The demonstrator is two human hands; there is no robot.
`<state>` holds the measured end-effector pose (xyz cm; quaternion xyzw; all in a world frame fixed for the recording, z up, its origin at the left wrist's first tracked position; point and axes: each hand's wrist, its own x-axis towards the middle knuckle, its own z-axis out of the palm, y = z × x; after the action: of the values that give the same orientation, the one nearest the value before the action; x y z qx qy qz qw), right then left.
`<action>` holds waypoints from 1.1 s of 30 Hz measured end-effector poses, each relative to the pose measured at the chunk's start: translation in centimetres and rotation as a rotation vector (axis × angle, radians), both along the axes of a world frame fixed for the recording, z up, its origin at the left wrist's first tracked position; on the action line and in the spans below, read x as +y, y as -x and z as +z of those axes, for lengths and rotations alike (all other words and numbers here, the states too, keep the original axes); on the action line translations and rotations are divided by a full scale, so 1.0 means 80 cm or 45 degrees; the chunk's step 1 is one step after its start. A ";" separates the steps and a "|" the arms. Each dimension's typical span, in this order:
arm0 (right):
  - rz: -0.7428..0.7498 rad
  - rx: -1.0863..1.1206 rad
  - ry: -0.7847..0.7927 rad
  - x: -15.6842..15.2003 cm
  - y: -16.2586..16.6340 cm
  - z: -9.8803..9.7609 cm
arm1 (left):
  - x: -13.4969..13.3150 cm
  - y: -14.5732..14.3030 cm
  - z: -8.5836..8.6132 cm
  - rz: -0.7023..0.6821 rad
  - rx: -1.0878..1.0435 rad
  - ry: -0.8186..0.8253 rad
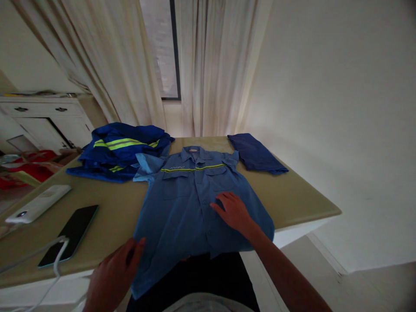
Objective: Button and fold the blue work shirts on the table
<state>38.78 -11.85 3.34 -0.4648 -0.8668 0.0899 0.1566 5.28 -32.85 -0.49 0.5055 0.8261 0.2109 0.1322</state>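
Observation:
A short-sleeved blue work shirt (175, 208) lies front up on the table, its collar away from me. A yellow-green stripe crosses its chest above two flap pockets. The lower hem hangs past the table's near edge by my lap. My right hand (234, 213) rests on the shirt front, right of the buttons, with fingers spread. Beside the shirt's lower left edge is my left hand (115, 268), thumb and forefinger apart, the tips at the cloth. Its other fingers are mostly hidden.
Bluish clothing with reflective stripes (117, 145) is heaped at the back left. Folded dark blue cloth (256, 154) lies at the back right. A black phone (73, 234), white cable (58, 260) and white device (39, 203) occupy the table's left. A wall (351, 130) stands right.

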 end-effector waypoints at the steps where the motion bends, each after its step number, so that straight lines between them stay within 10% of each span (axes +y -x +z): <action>1: 0.026 -0.020 -0.003 0.028 0.017 0.001 | 0.022 -0.012 0.008 -0.075 0.064 0.000; 9: -0.006 -0.002 -0.096 0.165 0.122 -0.048 | 0.233 -0.076 0.036 -0.625 0.156 -0.312; 17: -0.200 0.120 -0.209 0.182 0.092 -0.038 | 0.394 -0.116 0.022 -0.378 0.280 -0.311; 33: -0.447 -0.013 -0.047 0.216 0.066 -0.053 | 0.478 -0.098 0.008 -0.104 0.000 -0.140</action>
<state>33.49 5.41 -0.92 -0.6065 -0.7746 0.0429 0.1739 13.14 5.37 0.14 0.5452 0.7921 0.2504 0.1129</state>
